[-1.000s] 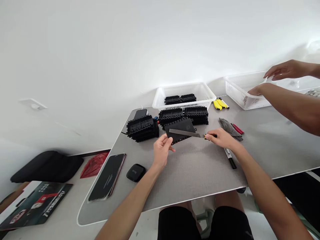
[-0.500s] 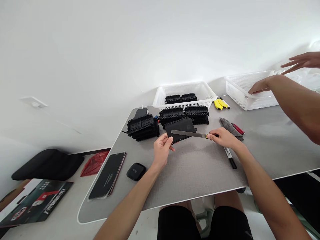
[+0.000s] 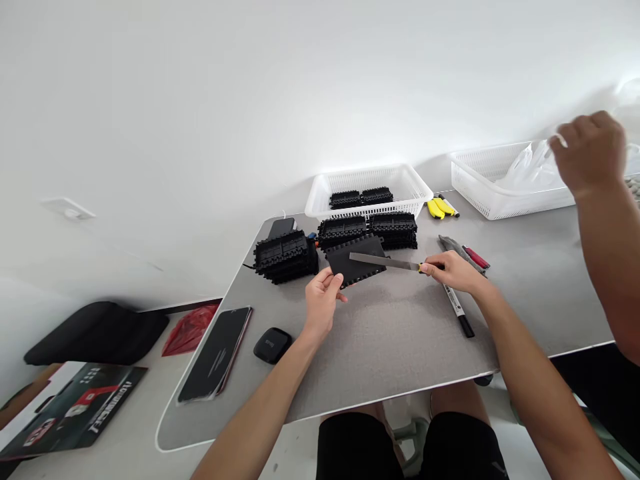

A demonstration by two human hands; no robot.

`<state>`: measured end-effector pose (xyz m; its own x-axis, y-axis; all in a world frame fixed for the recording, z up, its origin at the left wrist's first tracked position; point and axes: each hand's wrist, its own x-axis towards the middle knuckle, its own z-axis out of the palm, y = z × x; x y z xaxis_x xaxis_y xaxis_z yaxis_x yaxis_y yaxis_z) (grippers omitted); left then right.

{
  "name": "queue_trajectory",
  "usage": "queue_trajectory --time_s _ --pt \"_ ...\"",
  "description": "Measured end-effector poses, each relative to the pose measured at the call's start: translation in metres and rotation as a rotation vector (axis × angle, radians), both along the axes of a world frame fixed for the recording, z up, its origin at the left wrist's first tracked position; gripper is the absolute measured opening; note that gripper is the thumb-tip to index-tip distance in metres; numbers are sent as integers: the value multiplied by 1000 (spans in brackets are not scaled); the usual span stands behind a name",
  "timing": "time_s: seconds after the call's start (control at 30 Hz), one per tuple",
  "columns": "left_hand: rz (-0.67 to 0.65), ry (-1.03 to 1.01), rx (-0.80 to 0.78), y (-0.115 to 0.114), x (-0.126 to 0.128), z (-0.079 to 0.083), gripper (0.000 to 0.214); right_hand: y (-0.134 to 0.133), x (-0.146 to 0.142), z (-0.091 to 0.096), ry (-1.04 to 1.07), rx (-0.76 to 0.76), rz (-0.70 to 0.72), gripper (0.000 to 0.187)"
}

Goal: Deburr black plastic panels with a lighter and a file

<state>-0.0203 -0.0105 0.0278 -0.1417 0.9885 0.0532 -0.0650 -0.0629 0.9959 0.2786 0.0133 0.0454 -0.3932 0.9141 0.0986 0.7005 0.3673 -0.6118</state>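
My left hand [image 3: 323, 299] pinches the near left corner of a flat black plastic panel [image 3: 345, 260] with toothed edges, holding it tilted above the table. In my right hand [image 3: 447, 270] is the handle of a flat metal file [image 3: 383, 260]. Its blade lies across the panel's face; whether it presses on the surface I cannot tell. Just behind the panel stand stacks of similar black panels [image 3: 393, 230], with another stack [image 3: 284, 255] to the left.
A white basket [image 3: 370, 210] holding black panels stands behind. Yellow-handled tool [image 3: 442, 208], grey cloth [image 3: 453, 248], red-handled tool [image 3: 476, 257] and marker [image 3: 457, 310] lie right. Left are a phone [image 3: 215, 353] and black case [image 3: 273, 344]. A co-worker's hand [image 3: 593, 150] is over another basket [image 3: 485, 193].
The file has slid a little to the right across the panel, with my right hand. The co-worker's hand has come out of the right basket, where a clear plastic bag now shows.
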Motion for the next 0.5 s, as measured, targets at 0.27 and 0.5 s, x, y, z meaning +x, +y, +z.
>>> queue_trajectory --time_s 0.27,0.5 --pt "35 -26 43 2 -4 -3 35 3 7 0 7 30 -20 48" --pt "42 -36 53 4 -7 -3 32 3 15 -1 -18 40 -34 49"
